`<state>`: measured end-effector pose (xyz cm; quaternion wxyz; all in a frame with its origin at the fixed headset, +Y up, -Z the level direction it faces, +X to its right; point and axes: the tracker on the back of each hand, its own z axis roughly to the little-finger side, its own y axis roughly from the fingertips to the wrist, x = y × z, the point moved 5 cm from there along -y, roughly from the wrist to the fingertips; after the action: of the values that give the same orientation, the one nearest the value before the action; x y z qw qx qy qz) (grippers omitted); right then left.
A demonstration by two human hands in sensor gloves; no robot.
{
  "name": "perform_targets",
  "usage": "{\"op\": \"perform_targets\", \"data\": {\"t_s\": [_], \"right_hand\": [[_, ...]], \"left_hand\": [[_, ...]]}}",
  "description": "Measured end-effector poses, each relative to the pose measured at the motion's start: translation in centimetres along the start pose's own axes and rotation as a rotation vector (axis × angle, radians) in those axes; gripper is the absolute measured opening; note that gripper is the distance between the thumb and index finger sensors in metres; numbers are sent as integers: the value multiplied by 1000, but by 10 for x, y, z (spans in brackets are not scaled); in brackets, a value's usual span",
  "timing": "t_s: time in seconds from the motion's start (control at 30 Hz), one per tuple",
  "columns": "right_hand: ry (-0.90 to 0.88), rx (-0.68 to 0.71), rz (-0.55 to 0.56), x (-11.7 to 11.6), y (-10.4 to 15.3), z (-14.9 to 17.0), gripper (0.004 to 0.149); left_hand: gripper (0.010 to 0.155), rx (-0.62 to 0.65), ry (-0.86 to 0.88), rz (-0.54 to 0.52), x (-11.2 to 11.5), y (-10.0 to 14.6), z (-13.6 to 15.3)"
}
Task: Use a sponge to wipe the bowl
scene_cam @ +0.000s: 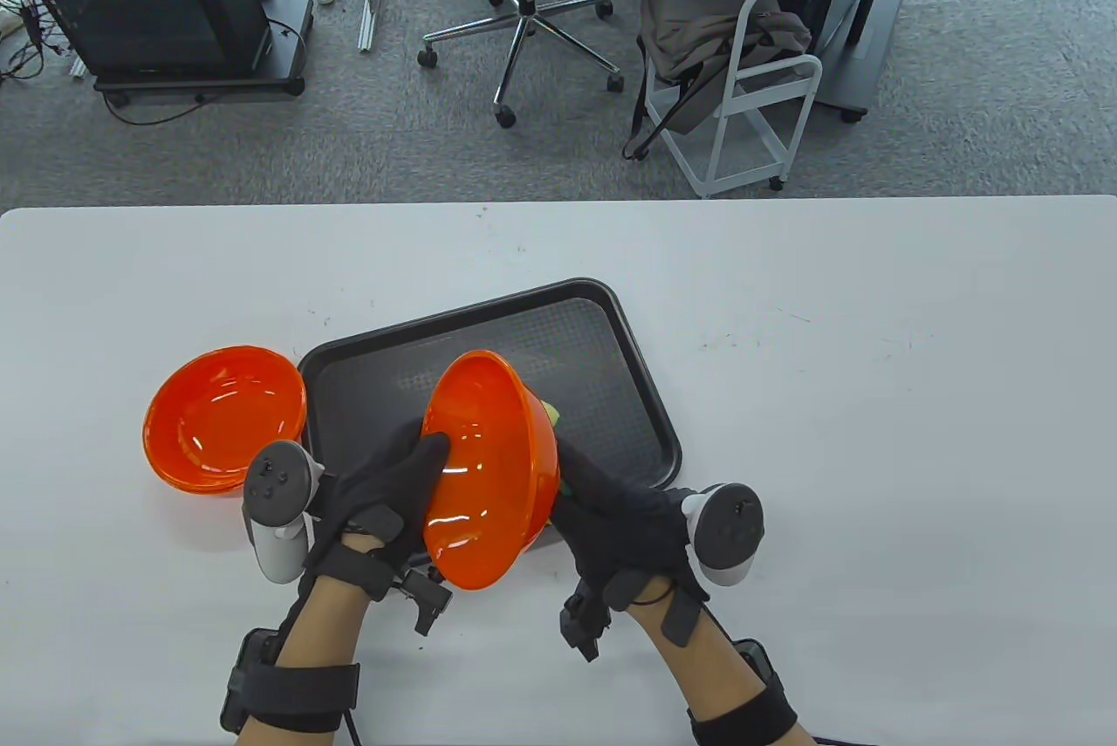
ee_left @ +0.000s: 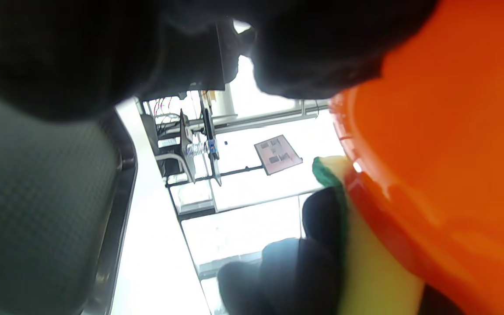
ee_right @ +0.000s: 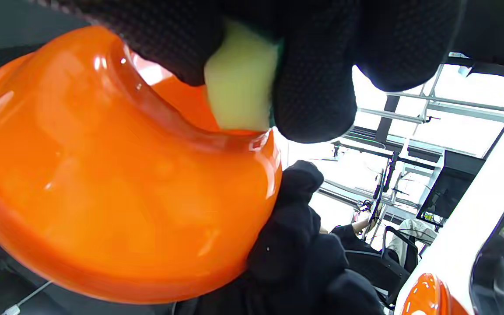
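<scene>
While the left hand [scene_cam: 397,489] grips the orange bowl [scene_cam: 489,467] by its rim, thumb inside, tipping it on its side between both hands, the right hand [scene_cam: 624,515] has its fingers closed around a yellow-green sponge [ee_right: 239,92] and presses it against the bowl's outer base. All of this sits over the near edge of a dark tray [scene_cam: 611,397] on the white table [scene_cam: 873,388]. Just left of the left hand, more orange bowls [scene_cam: 222,419] sit stacked.

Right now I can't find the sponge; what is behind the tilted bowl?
The sponge, pressed by the right hand against the bowl outside. The bowl covers most of it in the table view.
</scene>
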<state>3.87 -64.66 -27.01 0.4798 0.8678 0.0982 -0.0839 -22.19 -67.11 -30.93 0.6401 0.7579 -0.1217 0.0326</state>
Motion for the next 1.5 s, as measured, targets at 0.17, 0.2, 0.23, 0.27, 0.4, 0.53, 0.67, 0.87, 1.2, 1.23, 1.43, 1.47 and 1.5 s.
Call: {"op": "perform_targets", "data": {"t_s": [0.17,0.2,0.23,0.27,0.4,0.53,0.67,0.87,1.2,1.23,1.43,1.47,1.5], "right_hand": [[-45,-11,-83,-6,-3,1,46],[-62,-13,-84,-6,-3,1,46],[-75,-14,-82,-5,-3,0,46],[-86,-13,-76,-3,-3,0,46],[-136,-15,-22,4,-3,1,46],[-100,-22,-2,5,-1,4,46],[-80,-64,-45,-2,0,12,47],[-18,-168,-63,-4,3,27,48],[65,-174,-41,5,4,26,48],[67,-178,-41,5,4,27,48],[76,-206,-41,7,4,32,48],[76,-208,-39,8,4,33,48],[76,-210,-32,9,4,35,48]], "left_hand": [[53,-20,8,-54,-15,0,5],[53,-31,5,-50,-17,-1,8],[53,-41,10,-45,-19,-1,10],[53,-51,16,-44,-20,-1,12],[53,-83,-13,54,-13,-4,16],[53,-50,17,66,-6,-4,13],[53,-20,-42,6,-15,-3,5],[52,-53,-158,-112,-40,-1,11],[52,-89,-498,-261,-75,6,8],[52,-88,-496,-265,-74,6,8],[52,-87,-463,-261,-78,3,10],[52,-98,-438,-250,-80,3,12],[52,-112,-402,-244,-83,3,15]]}}
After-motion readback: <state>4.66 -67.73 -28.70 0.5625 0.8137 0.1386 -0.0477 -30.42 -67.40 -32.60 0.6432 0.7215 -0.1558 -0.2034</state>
